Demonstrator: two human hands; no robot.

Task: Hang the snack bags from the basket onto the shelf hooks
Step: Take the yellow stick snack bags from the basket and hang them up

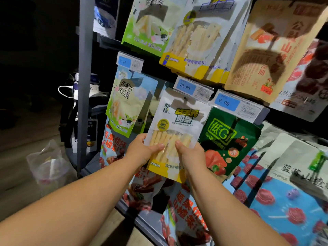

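Note:
A white and yellow snack bag [179,121] with pale milk sticks behind a clear window is held up against the shelf. Its top hole sits at the hook [185,99] just under the 13.80 price tag [192,89]. My left hand [142,150] grips the bag's lower left edge, thumb across the front. My right hand [189,154] grips its lower right part, thumb on the window. The basket is out of view.
Hanging bags crowd the hooks all round: a green and blue bag [130,103] on the left, a dark green bag [230,142] on the right, matching yellow bags [198,41] above. A grey shelf post [85,86] stands left. A clear plastic bag [48,166] lies on the floor.

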